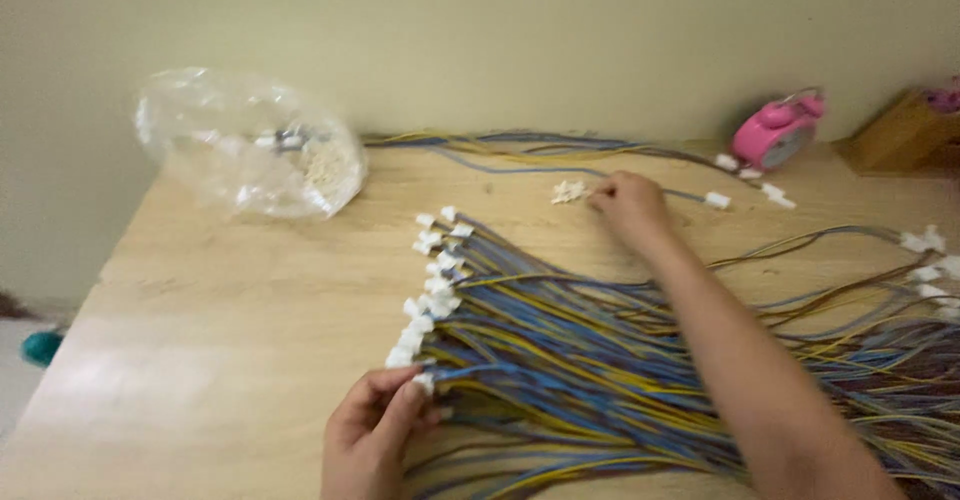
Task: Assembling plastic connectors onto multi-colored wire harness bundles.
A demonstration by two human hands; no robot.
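We found the wire bundle [600,360] spread across the table [200,340], its connector ends [430,290] fanned toward the left. Behind it to the left lay a plastic bag [250,145] against the wall, and loose connectors [569,192] lay behind the bundle. A small clock [778,130] stood at the far right, with a wooden block [900,135] to its right.

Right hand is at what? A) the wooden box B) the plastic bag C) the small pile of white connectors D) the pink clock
C: the right hand reaches across the table, fingertips at the small pile of white connectors, apart from the pink clock and plastic bag.
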